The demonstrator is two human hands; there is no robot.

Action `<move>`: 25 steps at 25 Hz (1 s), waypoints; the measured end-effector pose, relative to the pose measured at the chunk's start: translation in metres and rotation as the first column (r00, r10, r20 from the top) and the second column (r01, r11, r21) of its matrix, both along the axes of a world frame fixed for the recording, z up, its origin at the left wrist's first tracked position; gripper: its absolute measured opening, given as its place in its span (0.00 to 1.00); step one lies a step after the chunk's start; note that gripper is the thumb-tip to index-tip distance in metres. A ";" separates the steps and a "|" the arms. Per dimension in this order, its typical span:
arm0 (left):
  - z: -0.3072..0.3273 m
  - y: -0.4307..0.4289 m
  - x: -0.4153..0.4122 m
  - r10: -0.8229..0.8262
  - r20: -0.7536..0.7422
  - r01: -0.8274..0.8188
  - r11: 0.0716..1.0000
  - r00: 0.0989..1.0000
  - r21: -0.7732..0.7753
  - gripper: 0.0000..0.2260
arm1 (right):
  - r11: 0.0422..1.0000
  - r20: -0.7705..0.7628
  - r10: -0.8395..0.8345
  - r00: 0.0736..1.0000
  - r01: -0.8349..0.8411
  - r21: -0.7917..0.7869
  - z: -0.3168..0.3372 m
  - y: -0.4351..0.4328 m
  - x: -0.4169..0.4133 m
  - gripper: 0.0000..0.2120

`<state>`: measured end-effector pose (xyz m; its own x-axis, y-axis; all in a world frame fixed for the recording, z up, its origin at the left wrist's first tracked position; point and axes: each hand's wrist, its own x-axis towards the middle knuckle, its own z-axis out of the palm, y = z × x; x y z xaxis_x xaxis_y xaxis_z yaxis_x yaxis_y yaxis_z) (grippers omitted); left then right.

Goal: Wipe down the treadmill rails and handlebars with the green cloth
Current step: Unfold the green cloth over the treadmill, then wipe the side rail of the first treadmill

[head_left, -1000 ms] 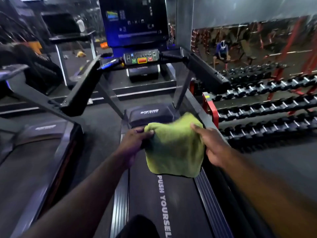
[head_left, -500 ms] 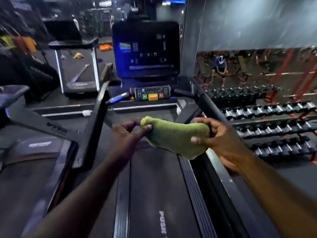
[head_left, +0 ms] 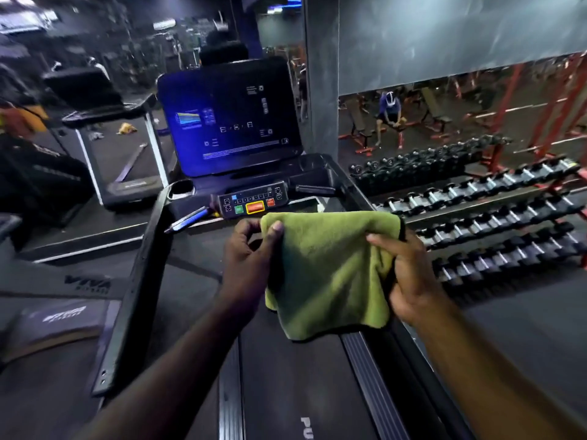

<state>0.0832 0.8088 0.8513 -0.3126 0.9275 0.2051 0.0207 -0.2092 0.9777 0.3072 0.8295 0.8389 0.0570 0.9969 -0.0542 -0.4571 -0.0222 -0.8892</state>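
Green cloth is hanging pinched between left hand and right hand, touching no rail or handlebar yet.

One camera only — worn on the person's head, it looks forward and steeply down along both forearms, so the left hand and right hand sit close in the middle of the frame with the green cloth held between them. Past them the view faces the treadmill's console screen and button panel head-on, with the belt running down to the bottom edge. The wide lens bends the edges — the left handrail curves along one side and the dumbbell rack fans out on the right, farther off.
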 end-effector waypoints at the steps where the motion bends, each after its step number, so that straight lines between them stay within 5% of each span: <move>1: 0.001 0.015 0.010 0.025 -0.031 -0.024 1.000 0.999 0.006 0.08 | 0.984 0.095 -0.180 0.979 0.177 0.034 -0.004 0.016 0.002 0.09; 4: 0.005 0.050 0.044 0.011 -0.127 -0.009 1.000 0.992 0.017 0.14 | 0.874 0.438 -0.486 0.756 0.411 0.261 -0.013 0.051 -0.005 0.11; 6: 0.006 0.064 0.063 0.000 -0.152 0.005 1.000 0.988 0.031 0.22 | 0.857 0.463 -0.478 0.747 0.282 0.430 -0.010 0.057 -0.020 0.09; 7: 0.005 0.074 0.068 -0.015 -0.151 0.018 1.000 0.988 0.018 0.25 | 0.880 0.429 -0.396 0.812 0.202 0.430 -0.008 0.064 -0.023 0.08; 9: 0.005 0.096 0.070 -0.077 -0.132 0.076 0.997 0.988 -0.012 0.29 | 0.922 0.330 -0.121 0.936 -0.017 0.386 -0.009 0.084 -0.021 0.18; 13: -0.004 0.152 0.057 -0.122 0.016 0.123 0.989 0.992 -0.077 0.25 | 0.882 0.291 0.253 0.923 -0.344 0.324 -0.028 0.135 -0.015 0.27; 16: -0.006 0.203 0.041 -0.147 0.191 0.167 0.982 0.971 -0.094 0.07 | 0.959 0.300 0.041 0.953 -0.122 0.257 -0.042 0.185 -0.027 0.20; 18: -0.005 0.236 0.026 -0.206 0.264 0.239 0.966 0.942 -0.100 0.06 | 0.982 0.400 -0.053 0.915 -0.026 0.189 -0.049 0.219 -0.035 0.22; 21: -0.003 0.282 0.002 -0.240 0.345 0.298 0.946 0.907 -0.126 0.04 | 0.975 0.449 0.211 0.868 -0.218 -0.038 -0.059 0.251 -0.053 0.26; 25: -0.026 0.362 -0.030 -0.085 0.435 0.213 0.944 0.896 -0.254 0.08 | 0.976 0.585 0.217 0.781 -0.187 -0.111 -0.071 0.276 -0.087 0.28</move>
<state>0.0530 1.1711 0.8254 -0.1623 0.9675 -0.1942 -0.4061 0.1139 0.9067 0.2201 1.1059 0.7679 -0.1099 0.9865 -0.1210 0.1765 -0.1005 -0.9792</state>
